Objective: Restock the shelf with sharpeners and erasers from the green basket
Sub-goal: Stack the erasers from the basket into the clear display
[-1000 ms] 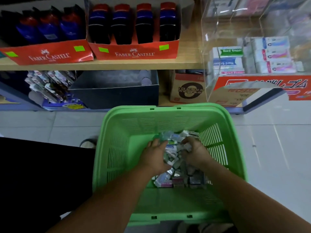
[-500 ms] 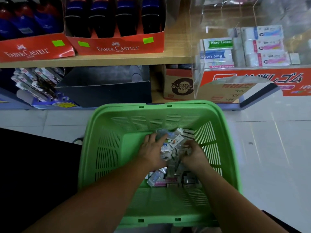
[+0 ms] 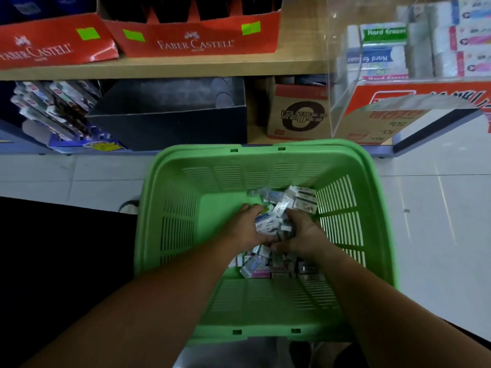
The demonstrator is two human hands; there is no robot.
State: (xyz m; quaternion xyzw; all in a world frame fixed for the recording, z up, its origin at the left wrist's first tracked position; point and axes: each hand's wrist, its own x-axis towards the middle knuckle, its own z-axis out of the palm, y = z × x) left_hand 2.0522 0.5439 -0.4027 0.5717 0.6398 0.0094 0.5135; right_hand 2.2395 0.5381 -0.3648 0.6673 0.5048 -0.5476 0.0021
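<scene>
Lying heaped toward the right side of the green basket [image 3: 175,221], as small eraser and sharpener packs [image 3: 279,264]. Gathering a cluster of them between left hand [image 3: 245,231] and right hand [image 3: 304,235], both cupping inward with fingers curling around the packs, thumbs nearly touching. Sitting on pale floor tiles [image 3: 438,221] just before the wooden shelf [image 3: 212,66]. Displaying red Faber-Castell boxes [image 3: 196,42] above and stacked Hard Eraser packs [image 3: 382,35] at right.
</scene>
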